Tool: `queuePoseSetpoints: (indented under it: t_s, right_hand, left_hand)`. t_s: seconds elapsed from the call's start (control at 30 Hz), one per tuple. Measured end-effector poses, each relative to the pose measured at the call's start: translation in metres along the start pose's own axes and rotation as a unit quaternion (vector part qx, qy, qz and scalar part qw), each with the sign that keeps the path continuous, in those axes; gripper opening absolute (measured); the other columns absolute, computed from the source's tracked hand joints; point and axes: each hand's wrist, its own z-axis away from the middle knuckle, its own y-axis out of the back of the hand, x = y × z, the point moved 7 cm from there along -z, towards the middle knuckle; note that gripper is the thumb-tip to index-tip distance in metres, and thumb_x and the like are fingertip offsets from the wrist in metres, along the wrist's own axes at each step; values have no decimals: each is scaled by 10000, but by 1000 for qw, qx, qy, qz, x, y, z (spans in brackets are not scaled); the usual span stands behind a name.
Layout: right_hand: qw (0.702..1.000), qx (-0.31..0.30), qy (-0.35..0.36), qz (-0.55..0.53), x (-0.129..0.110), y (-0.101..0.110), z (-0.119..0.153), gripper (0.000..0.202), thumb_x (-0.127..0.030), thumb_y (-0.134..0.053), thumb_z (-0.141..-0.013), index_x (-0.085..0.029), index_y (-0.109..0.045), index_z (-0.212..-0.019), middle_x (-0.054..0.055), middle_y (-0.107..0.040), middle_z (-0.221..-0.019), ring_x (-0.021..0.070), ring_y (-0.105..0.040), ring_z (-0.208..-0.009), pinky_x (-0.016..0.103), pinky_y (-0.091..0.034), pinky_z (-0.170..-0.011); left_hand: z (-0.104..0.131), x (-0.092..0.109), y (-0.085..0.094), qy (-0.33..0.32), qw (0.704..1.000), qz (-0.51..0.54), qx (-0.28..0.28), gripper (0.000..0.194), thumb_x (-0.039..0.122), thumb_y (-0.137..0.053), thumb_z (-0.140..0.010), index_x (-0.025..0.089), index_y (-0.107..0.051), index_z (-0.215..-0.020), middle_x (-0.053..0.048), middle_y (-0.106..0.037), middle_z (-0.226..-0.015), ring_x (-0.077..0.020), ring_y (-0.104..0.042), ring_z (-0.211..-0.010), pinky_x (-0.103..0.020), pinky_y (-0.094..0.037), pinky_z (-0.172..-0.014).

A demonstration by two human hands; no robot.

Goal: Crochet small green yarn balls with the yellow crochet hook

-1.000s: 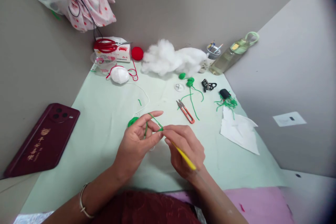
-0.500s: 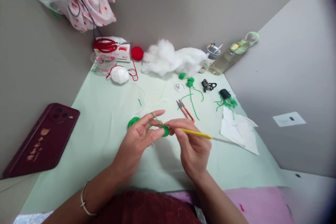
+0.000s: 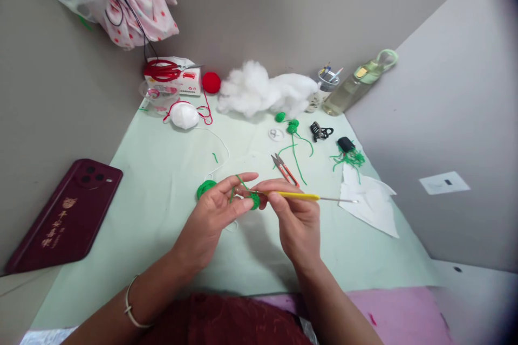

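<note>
Between thumb and fingers, my left hand (image 3: 214, 210) pinches a small green crochet piece (image 3: 254, 201), with green yarn (image 3: 242, 180) running up over its raised index finger. My right hand (image 3: 297, 221) grips a yellow-handled crochet hook (image 3: 297, 195) like a pencil. The hook's metal tip points left, over the top of the crochet piece, at the yarn; its other metal end sticks out to the right. Whether the tip sits inside a stitch is too small to tell. A green yarn ball (image 3: 205, 188) lies behind my left hand, partly covered by it.
Orange thread snips (image 3: 286, 170) lie just beyond my right hand. Farther back are green crocheted pieces (image 3: 293, 126), white stuffing (image 3: 259, 89), a white yarn ball (image 3: 184, 115) and a black hair clip (image 3: 321, 131). White paper (image 3: 368, 202) lies right, a dark red phone (image 3: 65, 215) left.
The crochet hook has shifted left and turned closer to level, its tip now past the crochet piece. My right hand moved slightly left with it; my left hand stays nearly in place.
</note>
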Motion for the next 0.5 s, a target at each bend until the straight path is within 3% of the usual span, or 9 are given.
queuePoseSetpoints:
  t_s: [0.1,0.27,0.4,0.5]
  right_hand:
    - [998,15,-37,-58,9,4,-1,158,-298,-673,-1025,-278,-828,-998,7,-787,-908,112,-688,-740,254,-578,-710]
    - [996,11,-52,-76,6,6,-2,219,-325,-612,-1058,-247,-795,-967,12,-789,-906,117,-713,-723,270,-605,-724]
    - [995,6,45,88,-16,4,3,222,-211,-544,-1075,-252,-761,-1055,20,-795,-960,139,-736,-788,293,-617,-750]
    - [950,-34,180,252,-32,-10,14,252,-125,-532,-1048,-236,-722,-1171,50,-805,-998,174,-746,-870,320,-623,-782]
  left_hand:
    - [2,-1,3,-2,999,-34,3,366,351,-847,-852,294,-803,-1211,-14,-675,-966,-191,-598,-1018,-318,-428,-955]
    - [3,7,8,-17,998,-61,15,341,336,-840,-846,313,-817,-1185,-11,-642,-966,-172,-533,-946,-289,-419,-864]
    - [4,11,10,-43,996,-75,33,312,310,-841,-852,308,-820,-1164,7,-609,-901,-142,-502,-846,-264,-415,-796]
    - [4,8,11,-56,994,-76,53,337,293,-853,-853,301,-801,-1187,27,-596,-871,-112,-479,-766,-245,-407,-745]
